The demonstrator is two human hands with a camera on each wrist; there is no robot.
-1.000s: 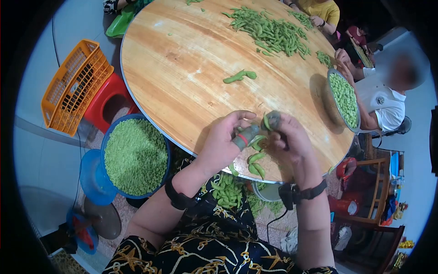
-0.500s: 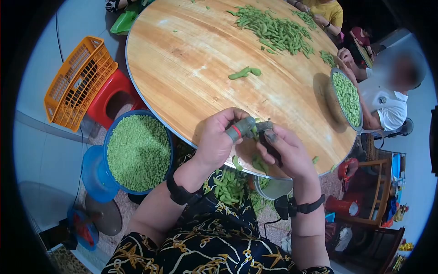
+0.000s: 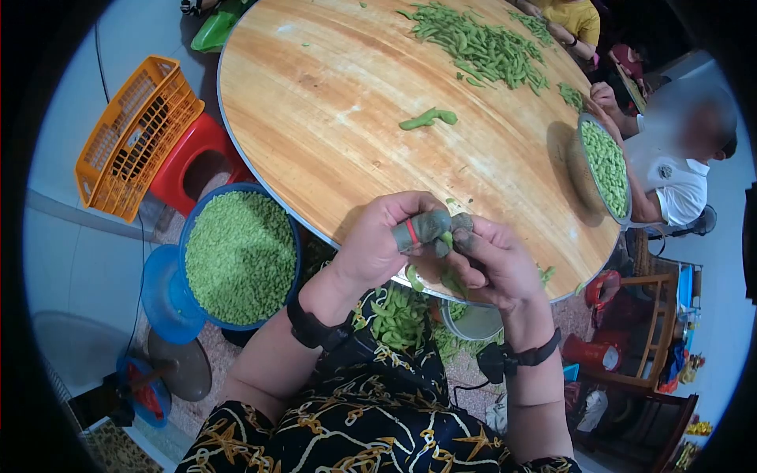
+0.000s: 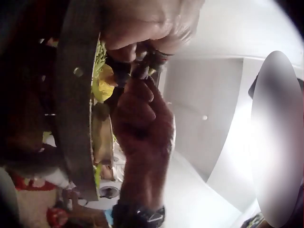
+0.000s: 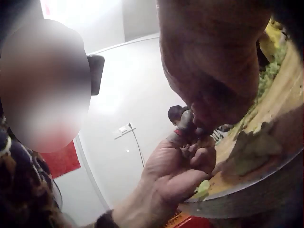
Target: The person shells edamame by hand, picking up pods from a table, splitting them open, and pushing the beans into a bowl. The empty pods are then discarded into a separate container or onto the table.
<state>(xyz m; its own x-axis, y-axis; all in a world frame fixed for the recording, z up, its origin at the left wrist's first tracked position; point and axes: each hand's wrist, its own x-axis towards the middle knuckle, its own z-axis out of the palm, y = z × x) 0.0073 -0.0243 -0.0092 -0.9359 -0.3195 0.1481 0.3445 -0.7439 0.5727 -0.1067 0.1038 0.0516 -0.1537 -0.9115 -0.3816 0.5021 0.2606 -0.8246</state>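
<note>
Both hands meet just above the near edge of the round wooden table (image 3: 339,150). The left hand (image 3: 374,240) wears grey-green covers on thumb and finger, one with a red band, and pinches a green soybean pod (image 3: 446,240). From the other side, the right hand (image 3: 505,260), with dark covered fingertips, pinches the same pod; most of it is hidden by the fingers. Below them, a few pods (image 3: 453,281) lie at the table edge. In the right wrist view the left hand (image 5: 183,166) has curled fingers, its tips against the right hand (image 5: 213,61).
A blue tub (image 3: 293,260) of shelled beans stands at left, near an orange crate (image 3: 95,169) and red stool (image 3: 169,185). More pods (image 3: 394,319) lie on the lap beside a pale bucket (image 3: 481,323). Across the table are a pod heap (image 3: 481,47), a bean-filled bowl (image 3: 579,162) and seated people.
The right hand first held a pod apart from the left; then the hands came together, and now they meet over the pod. The view has shifted slightly.
</note>
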